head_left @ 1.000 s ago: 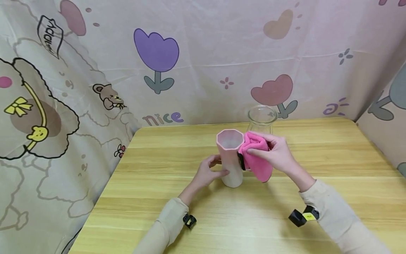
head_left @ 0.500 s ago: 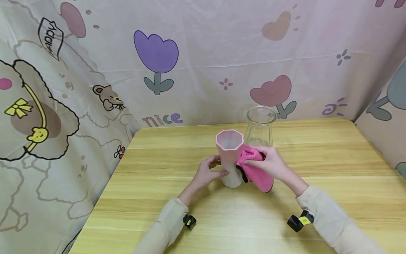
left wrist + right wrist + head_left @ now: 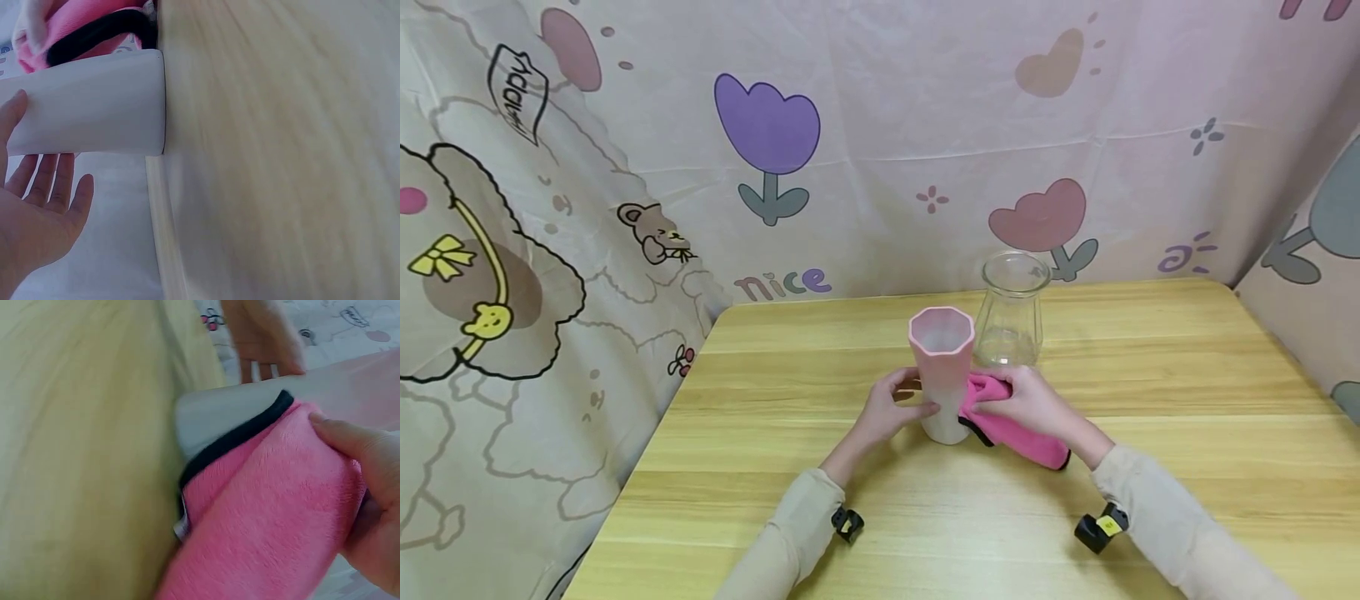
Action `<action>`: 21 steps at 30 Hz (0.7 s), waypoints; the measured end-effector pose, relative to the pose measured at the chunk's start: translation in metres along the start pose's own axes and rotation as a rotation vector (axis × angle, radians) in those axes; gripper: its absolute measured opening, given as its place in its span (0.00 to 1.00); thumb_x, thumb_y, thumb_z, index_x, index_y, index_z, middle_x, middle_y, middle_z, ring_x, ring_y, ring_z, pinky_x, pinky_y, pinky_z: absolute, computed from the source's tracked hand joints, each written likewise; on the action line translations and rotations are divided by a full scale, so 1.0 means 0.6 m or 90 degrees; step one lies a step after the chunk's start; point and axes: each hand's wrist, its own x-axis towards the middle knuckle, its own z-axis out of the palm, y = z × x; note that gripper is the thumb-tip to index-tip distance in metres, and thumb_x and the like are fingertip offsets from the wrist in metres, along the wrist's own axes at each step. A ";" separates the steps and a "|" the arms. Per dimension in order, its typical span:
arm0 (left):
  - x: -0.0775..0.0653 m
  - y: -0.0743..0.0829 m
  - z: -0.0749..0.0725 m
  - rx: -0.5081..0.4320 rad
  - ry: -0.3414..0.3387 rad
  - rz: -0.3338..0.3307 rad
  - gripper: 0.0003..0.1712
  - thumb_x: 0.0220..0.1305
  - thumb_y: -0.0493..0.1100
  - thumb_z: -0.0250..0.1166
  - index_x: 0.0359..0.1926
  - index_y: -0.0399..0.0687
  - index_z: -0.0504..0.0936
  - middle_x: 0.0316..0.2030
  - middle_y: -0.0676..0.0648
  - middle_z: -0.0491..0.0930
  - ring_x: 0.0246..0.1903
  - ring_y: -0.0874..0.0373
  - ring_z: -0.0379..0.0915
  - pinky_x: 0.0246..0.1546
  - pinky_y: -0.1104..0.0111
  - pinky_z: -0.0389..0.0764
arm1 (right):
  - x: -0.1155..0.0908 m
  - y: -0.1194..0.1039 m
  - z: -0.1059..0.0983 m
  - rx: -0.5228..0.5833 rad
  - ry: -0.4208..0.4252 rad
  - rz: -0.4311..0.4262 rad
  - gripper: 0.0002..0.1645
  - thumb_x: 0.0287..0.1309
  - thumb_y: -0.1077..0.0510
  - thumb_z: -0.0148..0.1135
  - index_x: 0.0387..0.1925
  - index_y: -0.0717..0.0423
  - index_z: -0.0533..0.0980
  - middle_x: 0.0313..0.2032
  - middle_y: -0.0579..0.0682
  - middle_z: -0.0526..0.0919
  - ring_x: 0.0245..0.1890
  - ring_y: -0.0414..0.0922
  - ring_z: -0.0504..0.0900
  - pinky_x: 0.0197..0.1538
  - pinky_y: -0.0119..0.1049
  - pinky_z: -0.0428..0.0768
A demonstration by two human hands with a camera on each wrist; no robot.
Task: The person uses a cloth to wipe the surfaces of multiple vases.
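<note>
A tall pink-and-white vase (image 3: 944,375) with an eight-sided rim stands upright on the wooden table. My left hand (image 3: 887,408) holds its lower part from the left, thumb in front and fingers behind, as the left wrist view shows of the vase's white base (image 3: 106,106). In my right hand (image 3: 1030,404) is a folded pink cloth (image 3: 1018,437) with black edging, pinched between thumb and fingers. The cloth (image 3: 269,506) lies against the right side of the vase, low down near the base. The fingers under the cloth are hidden.
Behind my right hand stands a clear glass vase (image 3: 1011,321) with a flared rim, close to the pink one. A printed curtain (image 3: 880,150) hangs along the back and left of the table (image 3: 775,467).
My right hand has slid the cloth down the vase's right side, from near the rim to near the base. More of the glass vase shows. The left hand stays in place.
</note>
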 end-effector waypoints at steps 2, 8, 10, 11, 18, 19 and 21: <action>0.000 -0.001 0.000 0.000 0.002 0.000 0.29 0.47 0.33 0.69 0.53 0.33 0.72 0.48 0.36 0.75 0.49 0.43 0.70 0.54 0.49 0.68 | -0.001 0.007 0.005 -0.013 -0.019 0.004 0.27 0.46 0.53 0.69 0.50 0.58 0.76 0.35 0.47 0.83 0.25 0.38 0.73 0.27 0.29 0.75; 0.000 -0.003 0.002 0.002 0.000 -0.004 0.29 0.48 0.34 0.69 0.53 0.33 0.72 0.49 0.36 0.75 0.50 0.43 0.69 0.54 0.51 0.69 | -0.004 0.021 0.018 -0.052 -0.044 0.010 0.25 0.45 0.59 0.68 0.49 0.55 0.77 0.27 0.42 0.79 0.22 0.36 0.69 0.23 0.28 0.71; -0.001 -0.003 0.002 0.000 0.003 -0.007 0.29 0.48 0.34 0.69 0.53 0.33 0.72 0.48 0.36 0.75 0.49 0.43 0.70 0.54 0.51 0.69 | -0.004 0.023 0.020 -0.060 -0.052 0.011 0.25 0.44 0.59 0.68 0.48 0.57 0.77 0.26 0.41 0.78 0.21 0.35 0.68 0.22 0.28 0.70; 0.000 -0.004 0.002 0.001 0.005 -0.010 0.29 0.48 0.34 0.69 0.53 0.34 0.72 0.48 0.36 0.75 0.49 0.43 0.70 0.54 0.51 0.70 | -0.004 0.023 0.021 -0.065 -0.057 0.009 0.24 0.44 0.59 0.68 0.48 0.57 0.77 0.26 0.41 0.78 0.21 0.35 0.68 0.22 0.28 0.70; 0.001 -0.004 0.000 0.003 0.008 -0.024 0.29 0.48 0.35 0.69 0.53 0.35 0.72 0.49 0.38 0.75 0.49 0.45 0.70 0.54 0.54 0.70 | -0.004 0.025 0.020 -0.075 -0.075 -0.005 0.24 0.44 0.60 0.68 0.48 0.59 0.77 0.28 0.42 0.80 0.21 0.34 0.68 0.23 0.27 0.70; 0.001 -0.004 0.000 0.003 0.008 -0.023 0.29 0.48 0.35 0.69 0.53 0.35 0.72 0.48 0.38 0.75 0.49 0.45 0.70 0.53 0.54 0.71 | -0.004 0.025 0.018 -0.063 -0.073 -0.004 0.25 0.45 0.60 0.68 0.48 0.59 0.77 0.30 0.43 0.81 0.21 0.34 0.69 0.24 0.27 0.71; 0.001 -0.004 0.000 0.002 0.008 -0.021 0.29 0.48 0.35 0.69 0.53 0.35 0.72 0.48 0.37 0.75 0.49 0.45 0.70 0.53 0.54 0.70 | -0.004 0.025 0.014 -0.034 -0.060 -0.004 0.25 0.46 0.59 0.68 0.49 0.59 0.76 0.34 0.46 0.82 0.22 0.35 0.70 0.24 0.28 0.72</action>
